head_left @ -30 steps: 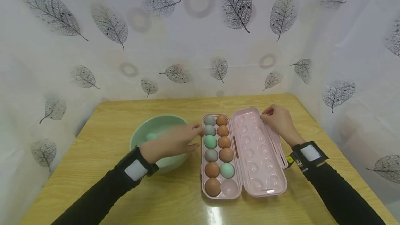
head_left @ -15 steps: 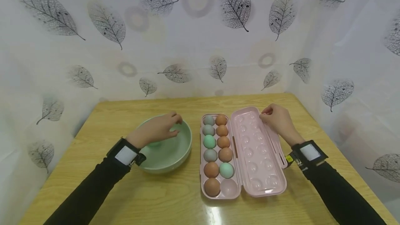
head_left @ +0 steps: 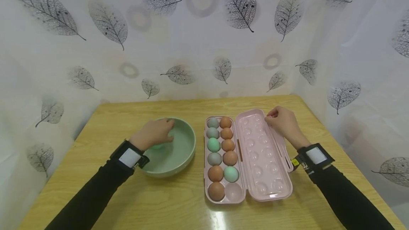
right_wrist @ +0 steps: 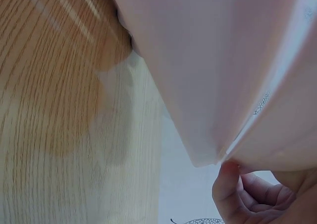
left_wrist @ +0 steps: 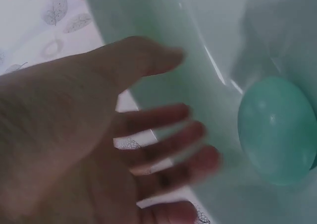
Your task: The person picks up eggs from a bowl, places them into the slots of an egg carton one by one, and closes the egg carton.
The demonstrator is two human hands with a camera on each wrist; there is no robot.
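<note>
My left hand [head_left: 152, 135] is over the left part of a pale green bowl [head_left: 184, 150], fingers spread and holding nothing. In the left wrist view, a teal-green egg [left_wrist: 275, 130] lies in the bowl, a little apart from the fingertips. An opened pink plastic egg carton [head_left: 234, 192] stands to the bowl's right. Brown, grey-green and mint eggs fill its cups, except the front right one. Its dimpled lid [head_left: 262, 152] lies folded out to the right. My right hand [head_left: 284, 122] pinches the far outer corner of this lid between thumb and fingers.
Everything stands on a light wood table [head_left: 105, 144]. Behind and beside it hangs a pale sheet [head_left: 198, 45] printed with leaves. A strip of tabletop separates the bowl from the carton.
My left hand has moved left from beside the carton's eggs to above the bowl, then dipped slightly into it. The right hand keeps its grip on the lid.
</note>
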